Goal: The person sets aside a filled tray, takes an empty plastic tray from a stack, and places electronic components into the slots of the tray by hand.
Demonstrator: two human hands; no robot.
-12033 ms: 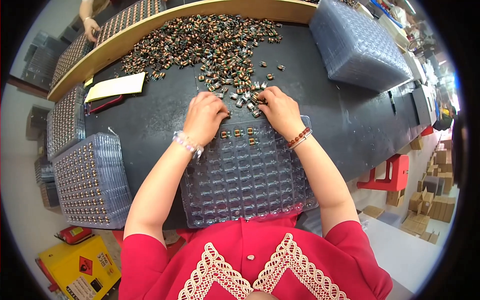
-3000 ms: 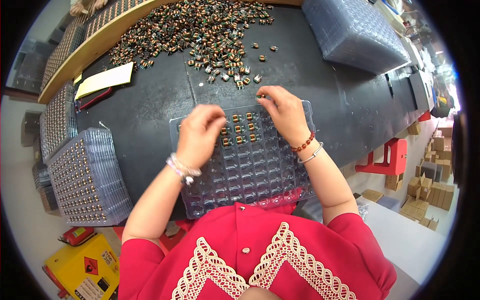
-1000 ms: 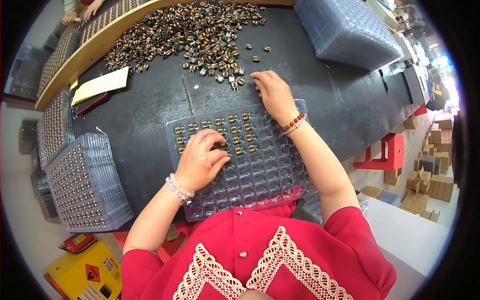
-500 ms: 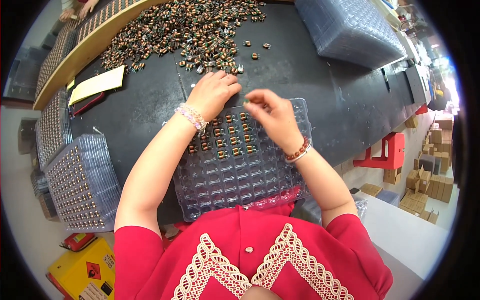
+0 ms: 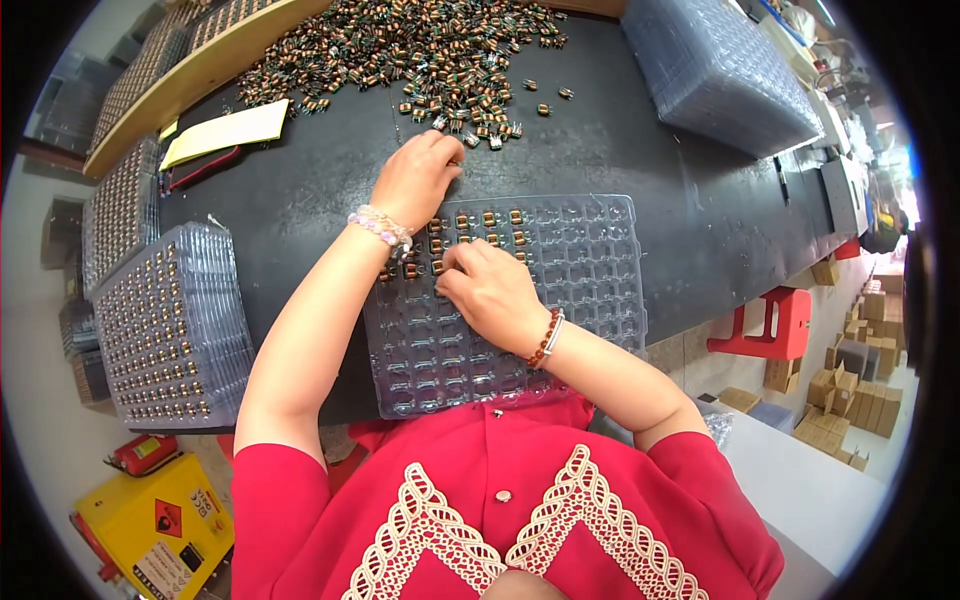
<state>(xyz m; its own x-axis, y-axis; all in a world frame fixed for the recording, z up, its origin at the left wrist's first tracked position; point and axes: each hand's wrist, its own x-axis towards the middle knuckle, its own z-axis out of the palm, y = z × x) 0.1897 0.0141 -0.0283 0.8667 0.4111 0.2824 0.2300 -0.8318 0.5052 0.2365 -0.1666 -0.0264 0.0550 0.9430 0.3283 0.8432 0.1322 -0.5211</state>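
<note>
My right hand (image 5: 492,298) is over the clear plastic tray (image 5: 590,290), its fingertips pinched together at a pocket left of the middle. A small copper-wound coil seems to be in that pinch, mostly hidden by the fingers. Rows of similar coils (image 5: 489,218) fill pockets in the tray's far left part, while nearer pockets hold none. Beyond the tray's far left corner, my left hand (image 5: 418,178) rests low with its fingers curled, just short of the pile of loose coils (image 5: 400,55). Whatever those fingers may hold is hidden.
Stacked clear trays (image 5: 715,75) stand at the far right. Filled tray stacks (image 5: 160,330) are at the left, near a yellow paper pad (image 5: 225,135). A wooden rail (image 5: 150,105) borders the far left. A red stool (image 5: 765,325) stands beyond the table's right edge.
My right hand has come from the tray's far side down and left, onto a pocket among the coils. My left hand remains near the pile. The whole view has shifted slightly.
</note>
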